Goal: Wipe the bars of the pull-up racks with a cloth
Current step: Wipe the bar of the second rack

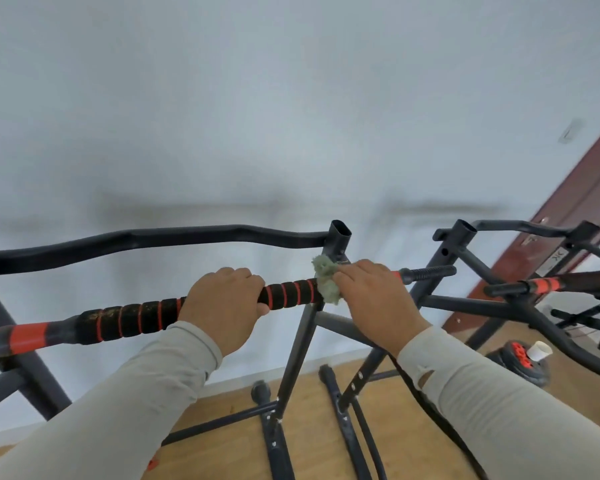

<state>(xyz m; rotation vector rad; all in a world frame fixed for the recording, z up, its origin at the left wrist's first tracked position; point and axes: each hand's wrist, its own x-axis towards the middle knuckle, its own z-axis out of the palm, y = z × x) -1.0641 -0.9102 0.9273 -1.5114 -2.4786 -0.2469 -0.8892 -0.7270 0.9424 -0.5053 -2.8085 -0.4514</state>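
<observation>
A black pull-up bar with red-ringed foam grip (291, 293) runs left to right across the view, its left part taped red. My left hand (224, 306) grips the foam from above. A grey-green cloth (324, 277) is wrapped round the bar beside the rack's upright post (338, 242). My right hand (373, 299) holds that cloth against the bar, fingers curled over it. The bar's threaded black end (428, 272) sticks out past my right hand. A curved black upper bar (146, 242) lies behind.
A second black rack (499, 299) with a red-taped bar stands close on the right. Its feet and the first rack's base tubes (278, 434) cross the wooden floor. A black and red weight (522, 358) lies on the floor. White wall ahead, brown door at right.
</observation>
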